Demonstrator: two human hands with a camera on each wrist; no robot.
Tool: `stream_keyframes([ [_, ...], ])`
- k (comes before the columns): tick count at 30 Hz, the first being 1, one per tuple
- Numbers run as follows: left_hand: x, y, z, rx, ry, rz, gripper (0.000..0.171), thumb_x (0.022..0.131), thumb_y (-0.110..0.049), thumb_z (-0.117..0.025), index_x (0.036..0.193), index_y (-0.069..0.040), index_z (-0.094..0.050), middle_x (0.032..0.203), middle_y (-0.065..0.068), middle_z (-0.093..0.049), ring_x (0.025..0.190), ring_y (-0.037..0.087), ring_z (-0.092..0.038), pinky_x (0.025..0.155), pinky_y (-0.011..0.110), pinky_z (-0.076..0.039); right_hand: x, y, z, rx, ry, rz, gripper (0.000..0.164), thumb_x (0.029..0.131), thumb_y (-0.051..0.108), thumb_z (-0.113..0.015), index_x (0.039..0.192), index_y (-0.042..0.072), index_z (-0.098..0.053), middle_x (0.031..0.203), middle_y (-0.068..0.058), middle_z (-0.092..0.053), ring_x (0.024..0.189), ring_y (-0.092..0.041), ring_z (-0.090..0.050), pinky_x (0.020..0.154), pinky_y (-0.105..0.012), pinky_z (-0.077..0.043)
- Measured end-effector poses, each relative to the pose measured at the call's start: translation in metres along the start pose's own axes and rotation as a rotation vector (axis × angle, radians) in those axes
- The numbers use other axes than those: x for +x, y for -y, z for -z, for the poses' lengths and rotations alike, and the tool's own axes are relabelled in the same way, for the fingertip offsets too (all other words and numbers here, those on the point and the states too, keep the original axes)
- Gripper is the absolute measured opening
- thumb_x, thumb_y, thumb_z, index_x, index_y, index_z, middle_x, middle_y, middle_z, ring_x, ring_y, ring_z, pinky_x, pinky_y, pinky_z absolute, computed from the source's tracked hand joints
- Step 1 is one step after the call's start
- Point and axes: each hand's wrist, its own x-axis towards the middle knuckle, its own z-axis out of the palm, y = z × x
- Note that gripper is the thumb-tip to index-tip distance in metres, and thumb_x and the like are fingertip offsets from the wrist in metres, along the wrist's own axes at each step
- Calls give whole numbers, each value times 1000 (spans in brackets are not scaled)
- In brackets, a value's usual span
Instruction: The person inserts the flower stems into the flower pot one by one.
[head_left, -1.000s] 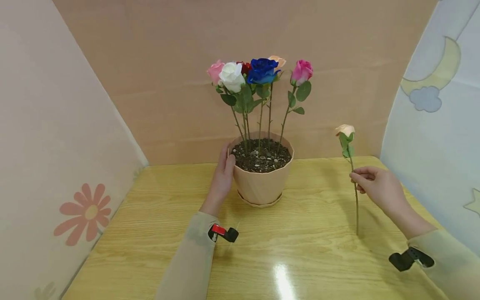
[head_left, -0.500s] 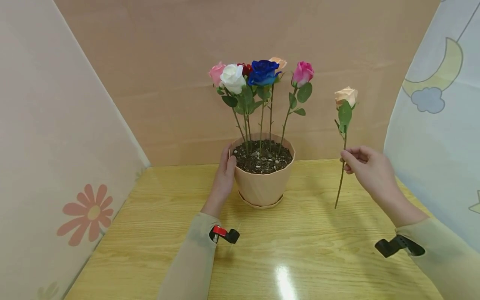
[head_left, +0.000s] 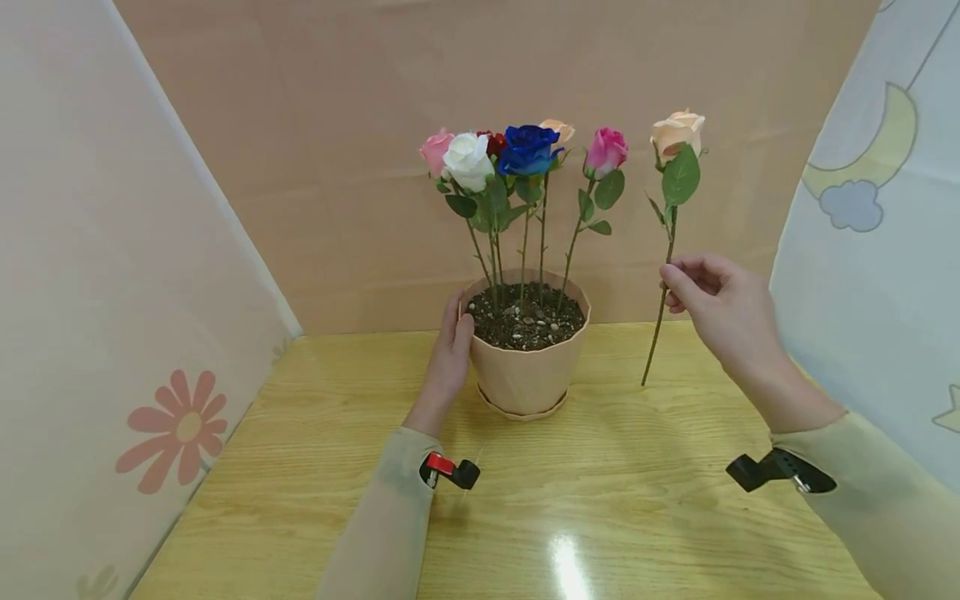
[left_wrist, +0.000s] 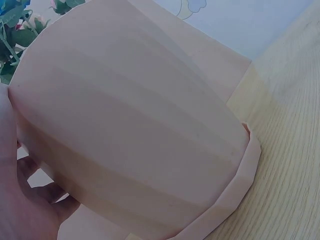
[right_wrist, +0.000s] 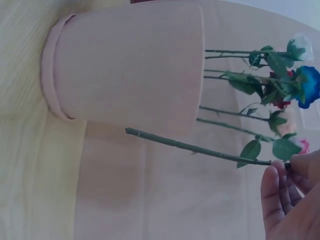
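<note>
A peach flowerpot (head_left: 521, 379) of dark soil stands upright in its saucer at the middle of the table. Several roses rise from the soil, among them a blue rose (head_left: 528, 150), a white rose (head_left: 468, 162) and a magenta rose (head_left: 606, 153). My left hand (head_left: 448, 354) holds the pot's left side, thumb near the rim and fingers curving behind it. To the right of the pot, my right hand (head_left: 731, 308) pinches the stem of a peach rose (head_left: 677, 135). This rose is in the air, bloom up, its bare stem end (right_wrist: 131, 131) apart from the pot.
Everything stands on a wooden table (head_left: 315, 500). A tan backdrop (head_left: 337, 167) closes the back. Pale printed cloths flank the table, one with a flower (head_left: 183, 427) on the left, one with a moon and cloud (head_left: 853, 202) on the right.
My right hand has lifted the peach rose upward and moved it left, closer to the pot, its stem now slanting. The left hand has stayed on the pot.
</note>
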Motion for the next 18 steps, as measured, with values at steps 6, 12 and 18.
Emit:
stream_keyframes([
  [6, -1, 1, 0, -5, -3, -7, 64, 121, -48, -34, 179, -29, -18, 183, 8, -20, 165, 36, -25, 131, 60, -25, 11, 21, -9, 71, -34, 67, 27, 109, 28, -73, 118, 2, -76, 95, 7, -76, 80, -9, -70, 75, -17, -59],
  [12, -1, 0, 1, 9, -1, 2, 63, 121, -50, -34, 179, -31, -18, 182, 7, -21, 164, 36, -27, 130, 60, -26, 21, 42, -16, 113, -54, 76, 24, 109, 29, -74, 117, 6, -77, 97, 2, -76, 81, -12, -70, 77, -18, -59],
  [18, -1, -1, 1, 5, 5, 9, 64, 120, -50, -34, 179, -30, -17, 182, 8, -22, 165, 36, -25, 130, 61, -25, 29, 60, -23, 175, -60, 80, 23, 108, 29, -75, 116, 7, -77, 99, -1, -76, 82, -14, -70, 78, -19, -60],
])
